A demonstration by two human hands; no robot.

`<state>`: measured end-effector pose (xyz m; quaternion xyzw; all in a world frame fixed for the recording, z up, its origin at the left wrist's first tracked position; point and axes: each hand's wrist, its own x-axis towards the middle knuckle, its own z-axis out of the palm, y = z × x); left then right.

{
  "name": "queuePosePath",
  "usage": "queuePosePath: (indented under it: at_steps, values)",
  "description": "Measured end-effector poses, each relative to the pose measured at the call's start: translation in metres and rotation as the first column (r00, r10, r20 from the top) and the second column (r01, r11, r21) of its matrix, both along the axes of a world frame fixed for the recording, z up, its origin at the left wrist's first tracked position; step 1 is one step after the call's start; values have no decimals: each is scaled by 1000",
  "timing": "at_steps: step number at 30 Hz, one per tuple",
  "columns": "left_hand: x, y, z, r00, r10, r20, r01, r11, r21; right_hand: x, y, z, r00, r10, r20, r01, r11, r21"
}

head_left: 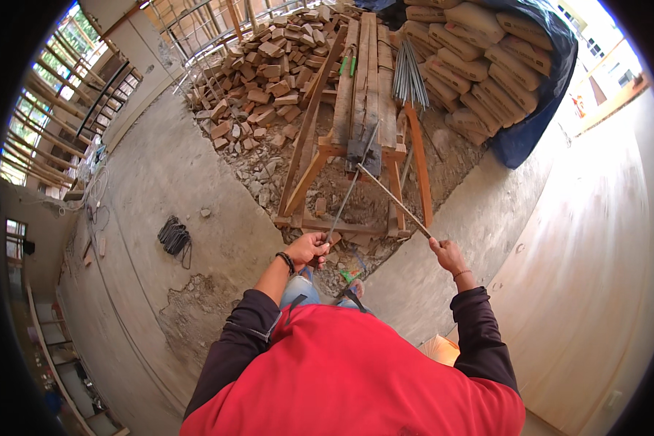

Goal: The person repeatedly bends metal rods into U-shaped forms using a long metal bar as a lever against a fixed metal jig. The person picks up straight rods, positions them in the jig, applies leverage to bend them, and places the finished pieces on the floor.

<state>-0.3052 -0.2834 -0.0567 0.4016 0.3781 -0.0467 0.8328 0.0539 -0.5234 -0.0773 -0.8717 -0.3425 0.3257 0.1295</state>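
Observation:
My left hand is closed around the near end of a thin steel rod. The rod slopes up and away onto a dark metal block at the near end of a wooden workbench. My right hand grips a long metal bar, whose far tip meets or lies very close to the rod at the block's near edge. Whether the tip hooks onto the rod is too small to tell. Green-handled cutters and a bundle of steel rods lie farther up the bench.
Broken bricks are heaped behind and left of the bench. Stacked sacks under a blue tarp stand at the far right. A bundle of bent dark rods lies on the concrete floor to the left. Rubble surrounds the bench legs.

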Motion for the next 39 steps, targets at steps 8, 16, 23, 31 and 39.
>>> queuePosePath:
  at_steps: [8, 16, 23, 31, 39]
  values:
    - [-3, 8, -6, 1000, -15, 8, 16, 992, -128, -23, -2, 12, 984, -108, 141, 106, 994, 22]
    - [-24, 89, -12, 947, -303, 104, 310, 948, -65, -127, 13, 53, 868, -328, 373, 377, 924, -66]
    - [-13, 267, -17, 767, -640, -51, 623, 723, 297, -348, 114, 39, 579, -659, 480, 781, 618, -93]
    - [-1, 283, -18, 680, -732, -38, 711, 645, 278, -353, 120, 40, 567, -777, 273, 819, 568, -81]
    - [1, 280, -13, 698, -713, -68, 706, 668, 235, -308, 75, 8, 662, -737, 134, 742, 670, 22]
